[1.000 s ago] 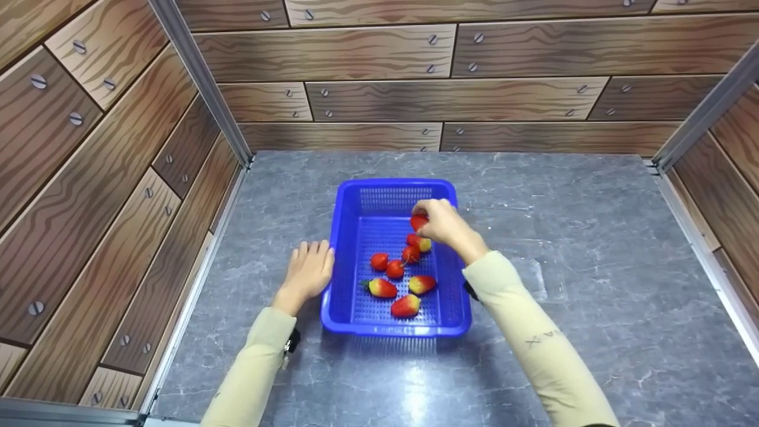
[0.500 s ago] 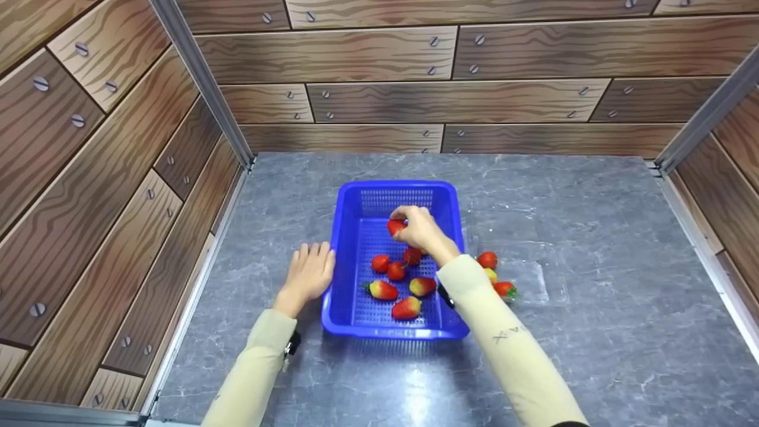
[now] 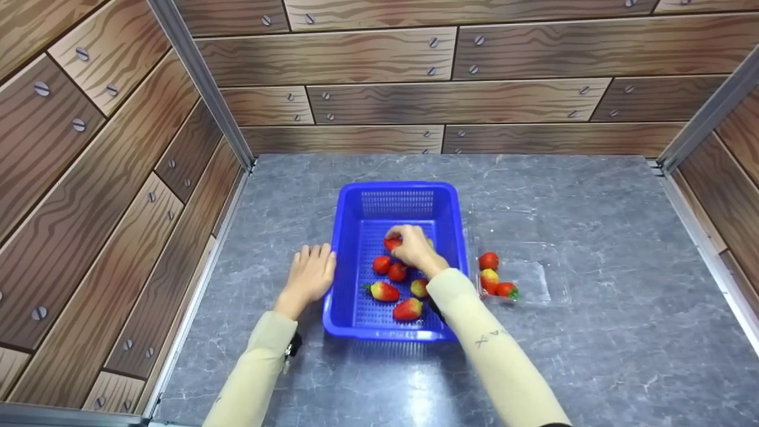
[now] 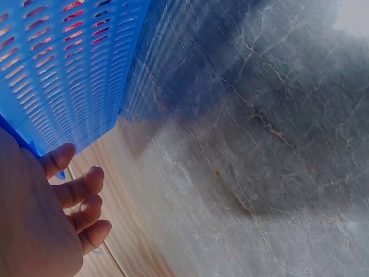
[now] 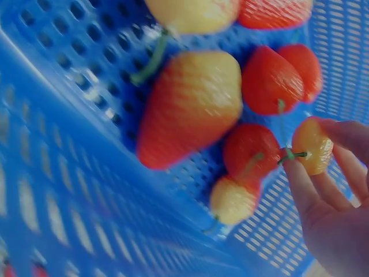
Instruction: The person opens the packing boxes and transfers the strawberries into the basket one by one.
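My right hand (image 3: pixel 414 249) is inside a blue perforated plastic basket (image 3: pixel 333 314), thumb and fingers pinching a strawberry (image 3: pixel 391 244). In the right wrist view this strawberry (image 5: pixel 312 145) shows a yellow top and a thin green stem, low over the fruit beside it. Around it lie several loose strawberries, some plain red, others red and yellow, such as one large strawberry (image 5: pixel 193 107). My left hand (image 3: pixel 308 273) rests at the basket's left rim, fingers extended in the head view. In the left wrist view its fingers (image 4: pixel 86 184) stand beside the perforated wall, holding nothing.
Right of the basket a clear plastic box (image 3: pixel 551 273) lies on the grey marbled table (image 3: pixel 622 332), with several strawberries (image 3: pixel 490 279) along its left side. Wood-patterned panels (image 3: pixel 379 101) enclose the table at the back, left and right.
My right hand has moved left and toward me inside the basket with the strawberry. Its sleeve has uncovered the fruit in the clear box. The left hand has stayed put.
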### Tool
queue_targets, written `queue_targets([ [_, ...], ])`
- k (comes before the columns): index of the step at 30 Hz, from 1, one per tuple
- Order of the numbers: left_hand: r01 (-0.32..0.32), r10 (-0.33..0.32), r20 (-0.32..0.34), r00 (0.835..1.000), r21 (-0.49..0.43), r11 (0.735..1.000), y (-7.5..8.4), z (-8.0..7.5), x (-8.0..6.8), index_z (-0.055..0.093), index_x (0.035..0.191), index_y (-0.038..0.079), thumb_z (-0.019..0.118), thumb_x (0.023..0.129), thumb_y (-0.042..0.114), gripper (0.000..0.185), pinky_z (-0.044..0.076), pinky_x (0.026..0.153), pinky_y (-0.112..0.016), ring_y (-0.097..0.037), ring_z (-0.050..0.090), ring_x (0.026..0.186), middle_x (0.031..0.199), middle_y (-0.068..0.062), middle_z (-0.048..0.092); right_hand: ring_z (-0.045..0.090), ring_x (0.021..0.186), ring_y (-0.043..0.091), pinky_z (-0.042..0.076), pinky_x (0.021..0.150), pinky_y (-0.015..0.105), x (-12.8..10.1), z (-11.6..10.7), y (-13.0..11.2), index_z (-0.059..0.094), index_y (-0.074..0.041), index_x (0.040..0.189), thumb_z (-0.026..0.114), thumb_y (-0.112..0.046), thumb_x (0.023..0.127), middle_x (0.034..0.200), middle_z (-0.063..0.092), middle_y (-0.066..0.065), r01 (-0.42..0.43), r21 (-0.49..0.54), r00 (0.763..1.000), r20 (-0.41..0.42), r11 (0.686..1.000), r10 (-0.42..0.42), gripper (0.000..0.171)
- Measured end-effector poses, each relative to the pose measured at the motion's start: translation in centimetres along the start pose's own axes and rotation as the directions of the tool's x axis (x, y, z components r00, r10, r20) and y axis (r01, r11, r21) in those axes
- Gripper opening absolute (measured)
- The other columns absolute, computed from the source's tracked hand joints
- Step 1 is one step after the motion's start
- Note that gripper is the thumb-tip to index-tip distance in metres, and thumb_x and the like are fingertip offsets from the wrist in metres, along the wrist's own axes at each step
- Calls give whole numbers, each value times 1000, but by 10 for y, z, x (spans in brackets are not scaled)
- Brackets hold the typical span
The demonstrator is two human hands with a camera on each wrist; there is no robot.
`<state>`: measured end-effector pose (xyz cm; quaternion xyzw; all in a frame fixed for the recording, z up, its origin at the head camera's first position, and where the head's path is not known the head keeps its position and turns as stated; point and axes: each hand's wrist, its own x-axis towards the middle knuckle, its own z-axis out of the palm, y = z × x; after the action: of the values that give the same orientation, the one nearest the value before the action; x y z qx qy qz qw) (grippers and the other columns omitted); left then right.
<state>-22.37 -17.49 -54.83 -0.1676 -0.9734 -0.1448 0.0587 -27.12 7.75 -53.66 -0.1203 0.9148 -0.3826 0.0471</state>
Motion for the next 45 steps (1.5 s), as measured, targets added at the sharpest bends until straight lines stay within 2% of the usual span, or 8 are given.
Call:
queue_targets([
  [6,-2,2,-1,1000,-5,1000,1,0,1,53,111,1,32,106,24,32,38,84,-51,-41,48,98,102,-20,58,62,107,30,47,95,43,-3,8,8,72,-1,109,65,10,75,109,70,15,13,1,1000,10,1000,-13,37],
  [14,-17,17,-2,1000,0,1000,2,0,1,53,111,1,32,107,23,31,38,81,-51,-41,49,95,100,-20,58,59,112,31,46,98,44,-6,11,19,71,-1,112,64,12,78,113,68,16,-33,-33,998,48,999,35,37],
  [19,-24,24,-18,1000,6,1000,1,0,1,53,109,1,33,106,22,29,38,81,-51,-41,49,95,99,-19,58,59,114,31,44,100,44,-6,10,19,71,-2,114,65,9,81,115,68,16,-44,-31,996,70,999,46,35],
  [26,-12,12,-1,1000,-5,1000,2,-2,1,53,110,1,32,106,24,31,38,82,-51,-41,49,96,101,-20,58,58,120,33,42,104,45,-4,6,17,71,-2,115,63,3,89,118,68,15,-21,-82,995,90,996,29,28],
  [33,-17,17,-18,1000,-23,1000,2,-1,1,52,108,0,33,106,23,29,37,82,-52,-42,48,96,100,-21,57,62,110,30,46,96,47,-3,-2,11,73,-5,112,55,-2,92,114,70,14,-21,-114,995,93,993,31,26],
  [39,-7,7,4,1000,-24,1000,1,-1,0,52,110,1,32,106,23,31,37,83,-51,-41,47,97,101,-20,57,61,97,31,49,88,44,-2,-8,6,71,2,113,52,3,88,109,69,17,11,-46,996,84,999,-7,31],
  [45,-4,5,10,1000,-11,1000,-1,0,-1,52,111,1,31,107,25,32,38,84,-51,-41,47,97,101,-20,57,61,101,30,48,93,43,1,-17,2,70,4,112,52,4,87,114,68,18,36,-29,997,70,999,-34,31],
])
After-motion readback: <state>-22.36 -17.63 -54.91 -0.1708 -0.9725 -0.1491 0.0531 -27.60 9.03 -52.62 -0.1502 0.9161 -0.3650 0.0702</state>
